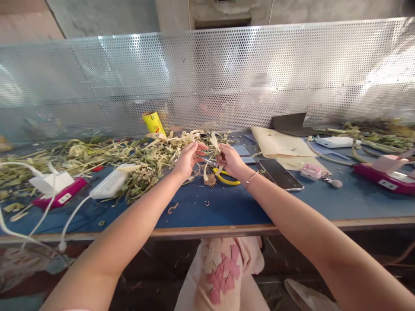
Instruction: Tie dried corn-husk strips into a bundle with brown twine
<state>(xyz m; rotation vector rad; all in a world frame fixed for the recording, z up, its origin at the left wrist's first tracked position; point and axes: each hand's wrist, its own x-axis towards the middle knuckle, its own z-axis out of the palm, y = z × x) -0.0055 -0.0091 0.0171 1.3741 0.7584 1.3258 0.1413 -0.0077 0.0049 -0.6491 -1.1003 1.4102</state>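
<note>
My right hand (231, 159), with a bracelet at the wrist, pinches a pale dried plant strip (214, 142) that stands up from its fingers. Facing it, my left hand (188, 159) has its thumb and fingers apart, and I see nothing in them. Below the right hand, scissors with yellow handles (228, 180) lie on the blue tabletop (194, 211), their metal blades partly hidden between the hands. A small brown dried piece (210, 179) lies beside the scissors. A heap of dried stalks and leaves (142, 168) spreads behind and left of my left hand.
At the left are a white power bank (112, 183), cables and a magenta power strip (61, 198). A yellow tube (154, 123) stands by the perforated metal panel (178, 77). To the right lie a phone (280, 174), brown paper (282, 144), a pink case (311, 171) and another power strip (382, 183).
</note>
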